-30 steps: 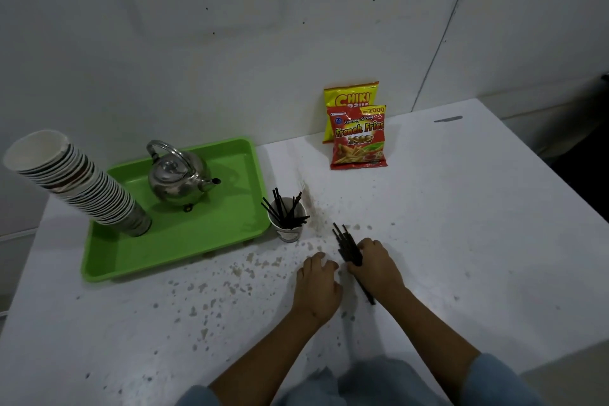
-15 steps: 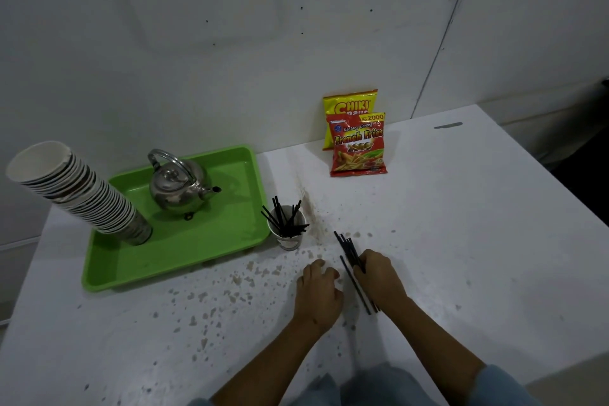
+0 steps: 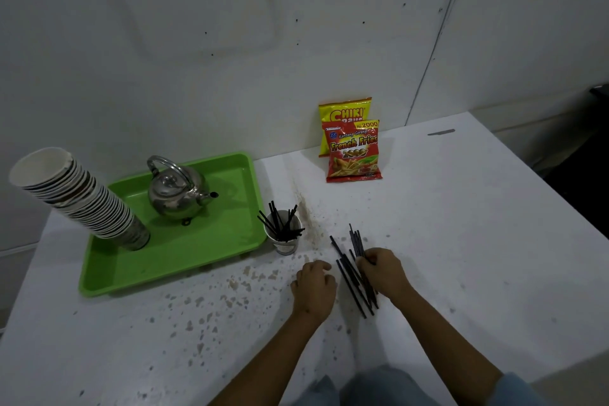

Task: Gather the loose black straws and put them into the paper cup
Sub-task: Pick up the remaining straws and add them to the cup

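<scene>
Several loose black straws (image 3: 352,270) lie in a rough bundle on the white table, between my two hands. My right hand (image 3: 384,272) is closed around the upper part of that bundle, and straw ends stick out above and below the fingers. My left hand (image 3: 314,285) rests on the table just left of the straws, fingers curled, holding nothing. The paper cup (image 3: 283,239) stands upright a little up and left of my hands, with several black straws (image 3: 280,224) leaning in it.
A green tray (image 3: 171,254) left of the cup carries a metal kettle (image 3: 176,189) and a leaning stack of paper cups (image 3: 75,198). Two snack bags (image 3: 352,148) lean against the wall behind. The table's right edge runs diagonally; brown specks cover its surface.
The straws in my right hand have spread out and now lie longer across the table. My left hand stays beside them. The camera has tilted slightly, shifting the scene down in view.
</scene>
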